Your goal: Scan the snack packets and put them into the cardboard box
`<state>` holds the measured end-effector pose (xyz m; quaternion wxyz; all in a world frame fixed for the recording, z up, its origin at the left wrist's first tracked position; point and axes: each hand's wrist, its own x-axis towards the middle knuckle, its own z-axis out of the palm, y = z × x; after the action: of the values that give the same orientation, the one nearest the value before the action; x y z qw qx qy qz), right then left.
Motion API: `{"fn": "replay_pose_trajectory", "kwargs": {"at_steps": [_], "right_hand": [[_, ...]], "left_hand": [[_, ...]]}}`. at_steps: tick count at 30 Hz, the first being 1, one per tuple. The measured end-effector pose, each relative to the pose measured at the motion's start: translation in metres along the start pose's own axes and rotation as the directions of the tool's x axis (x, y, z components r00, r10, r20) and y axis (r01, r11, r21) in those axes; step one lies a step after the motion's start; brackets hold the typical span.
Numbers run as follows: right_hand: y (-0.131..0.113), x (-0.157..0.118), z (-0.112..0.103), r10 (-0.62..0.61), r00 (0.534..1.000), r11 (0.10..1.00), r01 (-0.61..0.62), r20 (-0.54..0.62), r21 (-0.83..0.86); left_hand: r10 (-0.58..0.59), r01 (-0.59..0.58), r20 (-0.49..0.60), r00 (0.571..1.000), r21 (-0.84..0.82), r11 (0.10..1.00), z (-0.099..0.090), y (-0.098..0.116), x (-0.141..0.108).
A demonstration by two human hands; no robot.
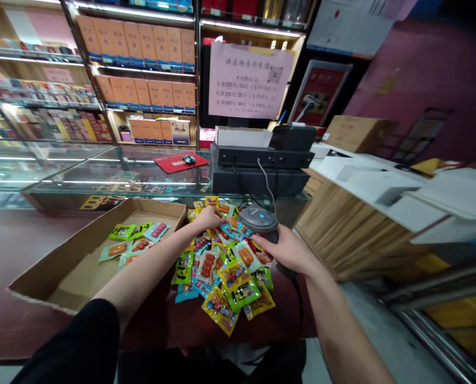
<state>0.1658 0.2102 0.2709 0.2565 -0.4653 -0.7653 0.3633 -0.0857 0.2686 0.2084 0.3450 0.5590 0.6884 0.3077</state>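
Observation:
My right hand (288, 248) is wrapped round the handle of a dark grey barcode scanner (258, 217), whose head points left over the heap of small snack packets (235, 274). The packets are yellow, green, blue and clear, several with reddish sausages showing. My left hand (210, 218) reaches onto the far side of the heap, fingers curled down at the packets; whether a packet is between them is too small to tell. Left of the heap, an open shallow cardboard box (80, 264) holds several packets (139, 242) near its far right corner.
Behind the heap stands black cash-register equipment (261, 181) with cables. A glass counter (134, 170) carries a red mat (179, 161) with a mouse (188, 159). To the right is a wooden-sided white counter (341, 218) with a carton (353, 132). Stocked shelves line the back.

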Motion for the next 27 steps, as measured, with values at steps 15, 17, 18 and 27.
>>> {"fn": "replay_pose_trajectory", "kwargs": {"at_steps": [15, 17, 18, 27], "right_hand": [[0.008, -0.034, 0.048, 0.090, 0.994, 0.983, -0.079, -0.059, 0.169], [0.006, -0.036, 0.061, 0.044, 0.992, 0.987, -0.026, -0.118, 0.156], [0.004, -0.037, 0.067, 0.012, 0.990, 0.988, 0.010, -0.143, 0.152], [-0.027, -0.039, 0.107, -0.095, 0.954, 0.988, 0.125, -0.285, 0.089]], "left_hand": [[0.033, 0.000, 0.100, 0.994, -0.316, 0.949, -0.037, -0.017, -0.026], [0.052, -0.020, 0.062, 0.997, -0.433, 0.901, -0.059, -0.020, -0.042], [0.063, -0.038, 0.035, 0.997, -0.484, 0.875, -0.069, -0.022, -0.050], [0.110, -0.128, -0.067, 0.992, -0.606, 0.785, -0.098, -0.027, -0.073]]}}
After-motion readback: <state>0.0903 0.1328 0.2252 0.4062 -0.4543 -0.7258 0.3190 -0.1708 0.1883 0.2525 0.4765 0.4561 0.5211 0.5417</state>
